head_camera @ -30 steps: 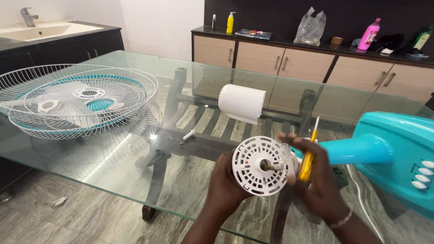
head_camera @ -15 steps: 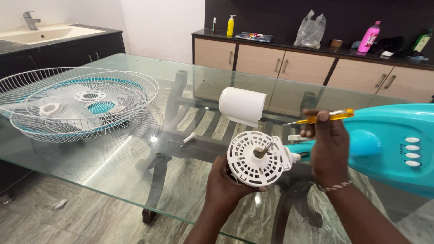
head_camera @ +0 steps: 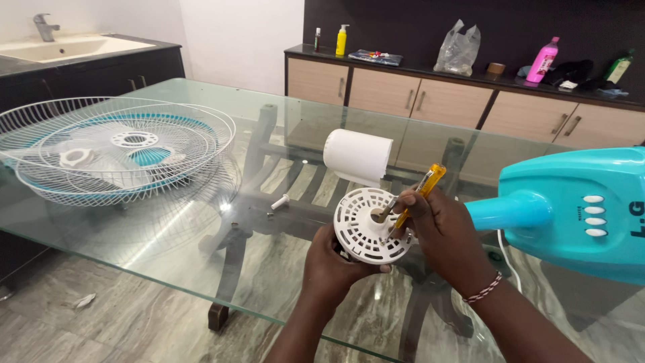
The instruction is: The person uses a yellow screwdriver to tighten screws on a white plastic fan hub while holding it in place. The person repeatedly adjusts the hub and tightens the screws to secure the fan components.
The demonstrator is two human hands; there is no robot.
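Hands clamped: left [head_camera: 334, 265] on one white motor housing [head_camera: 368, 226], right [head_camera: 443, 232] on one yellow screwdriver [head_camera: 420, 191]

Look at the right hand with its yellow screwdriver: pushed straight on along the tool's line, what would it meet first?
Probably the white motor housing: the right hand aims the yellow screwdriver down-left at its slotted face, though depth is hard to judge.

Both forearms enter from bottom edge, angled up toward frame centre. Left hand [head_camera: 330, 265] low, palm up, fingers curled in cupping grip, thumb on near side. Right hand [head_camera: 440, 232] just beside it, slightly higher, back toward camera, fingers pinched closed in tight grip. Beaded band around right wrist. Hands nearly touching.
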